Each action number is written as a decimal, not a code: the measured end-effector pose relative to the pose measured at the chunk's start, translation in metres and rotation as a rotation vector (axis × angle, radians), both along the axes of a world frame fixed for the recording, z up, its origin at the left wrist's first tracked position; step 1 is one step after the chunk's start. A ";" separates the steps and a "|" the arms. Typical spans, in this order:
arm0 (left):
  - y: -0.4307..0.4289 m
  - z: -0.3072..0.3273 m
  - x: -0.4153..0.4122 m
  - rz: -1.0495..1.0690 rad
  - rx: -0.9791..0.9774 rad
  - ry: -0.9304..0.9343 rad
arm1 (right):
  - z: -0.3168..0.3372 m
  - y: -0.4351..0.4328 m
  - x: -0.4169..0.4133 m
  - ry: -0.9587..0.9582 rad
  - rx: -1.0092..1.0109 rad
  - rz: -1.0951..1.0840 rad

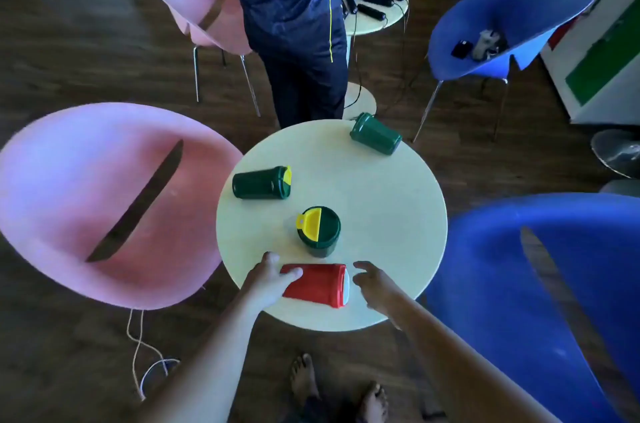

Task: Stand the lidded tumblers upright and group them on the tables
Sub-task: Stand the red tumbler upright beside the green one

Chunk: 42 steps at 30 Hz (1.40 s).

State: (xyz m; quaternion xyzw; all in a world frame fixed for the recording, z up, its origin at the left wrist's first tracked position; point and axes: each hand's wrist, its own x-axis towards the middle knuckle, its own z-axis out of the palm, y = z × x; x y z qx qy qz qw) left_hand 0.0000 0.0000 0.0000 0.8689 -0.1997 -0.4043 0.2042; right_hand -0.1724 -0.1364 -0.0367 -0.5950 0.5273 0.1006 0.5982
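Note:
A red tumbler (pixel 320 284) with a white lid lies on its side near the front edge of the round cream table (pixel 391 225). My left hand (pixel 268 280) grips its base end, thumb over the top. My right hand (pixel 372 282) hovers just beside its lid end, fingers spread, holding nothing. One green tumbler (pixel 319 230) with a yellow flip lid stands upright mid-table. A second green tumbler (pixel 260 183) lies on its side at the left, lid pointing right. A third green tumbler (pixel 375 134) lies on its side at the far right edge.
A pink chair (pixel 104 201) flanks the table on the left and a blue chair (pixel 540 291) on the right. A person in dark clothes (pixel 298 28) stands behind the table. A second small table (pixel 374 14) at the back holds a blue box and black devices. Cables cross the floor.

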 end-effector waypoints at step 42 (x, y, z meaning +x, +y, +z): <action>-0.034 -0.004 -0.046 -0.003 -0.325 0.611 | 0.069 0.006 -0.067 -0.482 0.029 -0.734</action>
